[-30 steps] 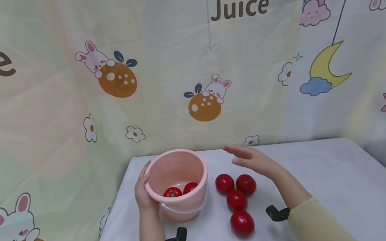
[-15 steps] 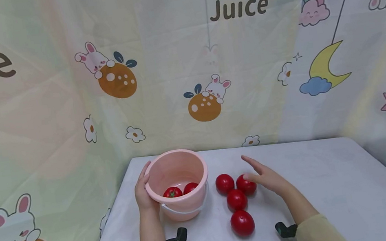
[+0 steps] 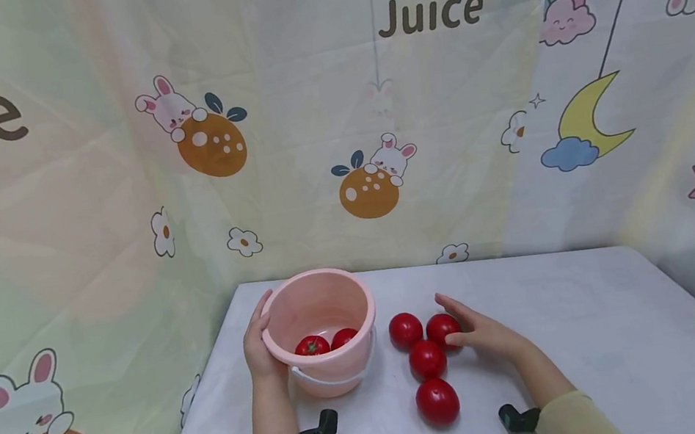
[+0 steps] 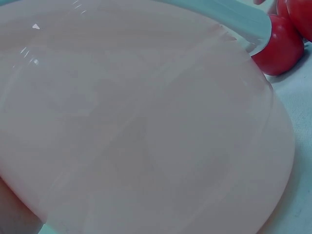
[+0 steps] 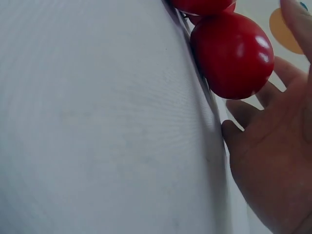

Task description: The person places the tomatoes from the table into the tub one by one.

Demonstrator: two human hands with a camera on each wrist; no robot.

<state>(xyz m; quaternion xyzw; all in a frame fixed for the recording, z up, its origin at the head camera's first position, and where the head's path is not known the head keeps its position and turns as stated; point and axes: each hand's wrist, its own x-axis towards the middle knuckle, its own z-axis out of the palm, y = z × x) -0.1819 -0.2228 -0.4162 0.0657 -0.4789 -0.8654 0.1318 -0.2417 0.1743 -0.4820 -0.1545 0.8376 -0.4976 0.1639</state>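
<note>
My left hand (image 3: 261, 349) grips the left side of a pink bucket (image 3: 320, 304), fingers at its rim. The bucket tilts toward me, its white handle (image 3: 334, 382) hanging down in front. Inside lie two tomatoes, one with a green stem end (image 3: 312, 346). My right hand (image 3: 489, 334) is at the rear right tomato (image 3: 441, 328) on the table, fingers behind it and thumb in front. In the right wrist view the fingers (image 5: 287, 73) spread loosely beside that tomato (image 5: 234, 56). The bucket wall (image 4: 146, 122) fills most of the left wrist view.
Three more tomatoes stand close together on the white-covered table (image 3: 603, 329): one at the back left (image 3: 406, 330), one in the middle (image 3: 428, 360), one in front (image 3: 437, 403). A printed cloth (image 3: 292, 202) hangs behind the table and along its sides.
My right hand has moved from near the bucket to the right and down, lowering to the rear right tomato. The left hand and bucket stay in place.
</note>
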